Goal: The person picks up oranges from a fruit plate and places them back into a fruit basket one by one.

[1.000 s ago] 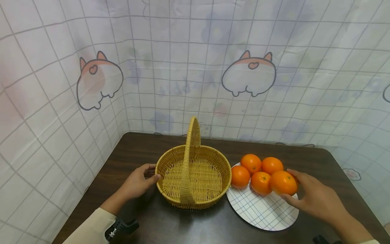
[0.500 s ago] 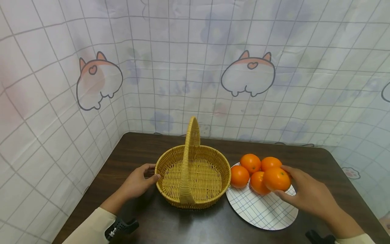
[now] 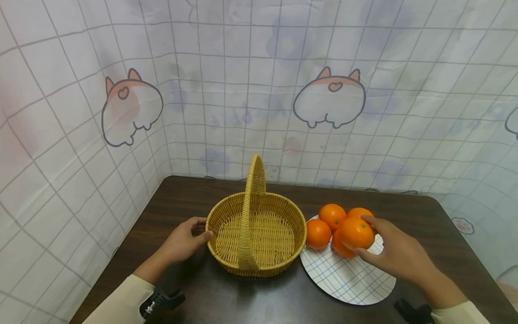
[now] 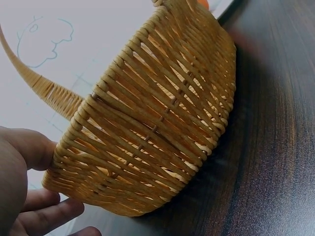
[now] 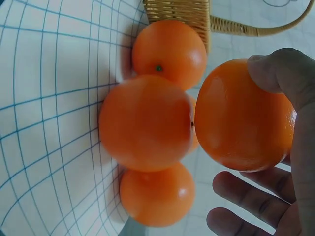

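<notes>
A yellow wicker basket (image 3: 226, 265) with a tall arched handle stands on the table, nothing inside it. At its left side my left hand (image 3: 184, 240) pinches the rim, thumb over the edge and fingers outside; the left wrist view shows the thumb (image 4: 37, 150) on the weave. My right hand (image 3: 404, 252) grips an orange (image 3: 357, 232) between thumb and fingers, raised over the others. Below and behind it several more oranges (image 3: 318, 234) sit on a white plate (image 3: 356, 285) with a blue grid. The held orange (image 5: 241, 118) partly covers two of them in the head view.
The dark wooden table (image 3: 182, 193) bears the basket and the plate side by side, nearly touching. A white gridded cloth (image 3: 243, 90) with cartoon prints hangs behind the table and along its sides.
My right hand has lifted the orange slightly and carried it left, over the other oranges. The left hand and the basket have stayed in place.
</notes>
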The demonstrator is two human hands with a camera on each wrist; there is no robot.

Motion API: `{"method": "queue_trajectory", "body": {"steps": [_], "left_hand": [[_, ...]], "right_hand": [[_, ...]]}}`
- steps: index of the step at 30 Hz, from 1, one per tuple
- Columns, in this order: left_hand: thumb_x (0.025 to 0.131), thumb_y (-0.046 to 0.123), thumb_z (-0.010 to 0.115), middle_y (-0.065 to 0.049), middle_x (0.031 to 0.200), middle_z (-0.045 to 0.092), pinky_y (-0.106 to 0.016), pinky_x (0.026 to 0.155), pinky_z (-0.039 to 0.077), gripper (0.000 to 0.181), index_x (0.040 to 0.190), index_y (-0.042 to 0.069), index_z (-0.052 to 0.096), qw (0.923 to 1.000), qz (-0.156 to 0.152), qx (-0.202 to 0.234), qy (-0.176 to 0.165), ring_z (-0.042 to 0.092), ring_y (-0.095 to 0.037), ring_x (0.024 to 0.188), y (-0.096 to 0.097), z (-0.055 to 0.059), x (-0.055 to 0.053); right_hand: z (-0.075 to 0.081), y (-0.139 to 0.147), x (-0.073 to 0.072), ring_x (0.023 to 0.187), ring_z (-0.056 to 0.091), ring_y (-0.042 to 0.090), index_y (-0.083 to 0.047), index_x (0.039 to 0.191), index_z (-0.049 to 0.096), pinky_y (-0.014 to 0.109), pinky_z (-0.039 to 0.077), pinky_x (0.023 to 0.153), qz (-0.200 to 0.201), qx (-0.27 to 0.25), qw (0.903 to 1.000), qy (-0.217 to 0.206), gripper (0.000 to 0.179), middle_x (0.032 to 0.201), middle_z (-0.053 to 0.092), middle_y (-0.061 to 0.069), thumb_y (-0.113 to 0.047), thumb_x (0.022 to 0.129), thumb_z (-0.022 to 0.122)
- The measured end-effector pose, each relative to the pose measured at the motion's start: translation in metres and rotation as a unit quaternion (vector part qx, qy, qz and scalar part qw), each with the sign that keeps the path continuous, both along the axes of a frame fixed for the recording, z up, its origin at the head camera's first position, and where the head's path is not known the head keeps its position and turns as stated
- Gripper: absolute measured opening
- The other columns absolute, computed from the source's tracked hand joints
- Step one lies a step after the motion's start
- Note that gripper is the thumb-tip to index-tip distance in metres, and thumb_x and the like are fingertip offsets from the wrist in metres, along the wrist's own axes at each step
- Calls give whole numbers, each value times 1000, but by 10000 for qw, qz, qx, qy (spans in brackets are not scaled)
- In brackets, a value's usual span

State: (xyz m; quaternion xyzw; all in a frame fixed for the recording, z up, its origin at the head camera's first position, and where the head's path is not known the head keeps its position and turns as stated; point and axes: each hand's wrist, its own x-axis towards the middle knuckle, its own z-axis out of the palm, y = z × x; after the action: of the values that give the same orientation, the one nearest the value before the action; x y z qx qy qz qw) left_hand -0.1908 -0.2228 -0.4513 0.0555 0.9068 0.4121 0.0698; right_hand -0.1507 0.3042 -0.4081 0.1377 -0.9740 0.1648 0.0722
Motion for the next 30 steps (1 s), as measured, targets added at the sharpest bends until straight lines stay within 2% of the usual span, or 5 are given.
{"method": "queue_trajectory", "body": {"steps": [7,17,26,30], "left_hand": [[102,30,66,-20,135,61,-55,97,51,54,143,-2,53,9999,20,-122,-76,58,-40,125,1,2,-1],[102,30,66,-19,132,63,-51,91,55,52,141,-3,54,9998,-15,-51,-171,61,-38,121,1,2,2],[103,32,65,-18,132,64,-51,92,55,49,138,-1,57,9997,37,-48,-215,61,-38,122,1,-1,1],[103,33,65,-17,131,64,-51,92,55,48,137,-1,58,9997,22,-37,-232,61,-37,122,1,0,2]], "right_hand": [[2,-10,-3,97,67,37,-5,146,50,57,58,68,38,-74,10000,14,92,133,61,22,-66,82,76],[1,-23,-10,95,68,35,-12,147,51,52,59,66,244,-200,9993,221,86,138,60,20,-62,83,79],[3,-35,-16,77,63,20,-13,148,50,38,55,59,426,-334,9984,192,87,133,63,15,-63,83,78],[4,-39,-17,75,62,18,-14,148,50,38,54,59,421,-345,9984,153,87,130,64,13,-60,81,81]]}}
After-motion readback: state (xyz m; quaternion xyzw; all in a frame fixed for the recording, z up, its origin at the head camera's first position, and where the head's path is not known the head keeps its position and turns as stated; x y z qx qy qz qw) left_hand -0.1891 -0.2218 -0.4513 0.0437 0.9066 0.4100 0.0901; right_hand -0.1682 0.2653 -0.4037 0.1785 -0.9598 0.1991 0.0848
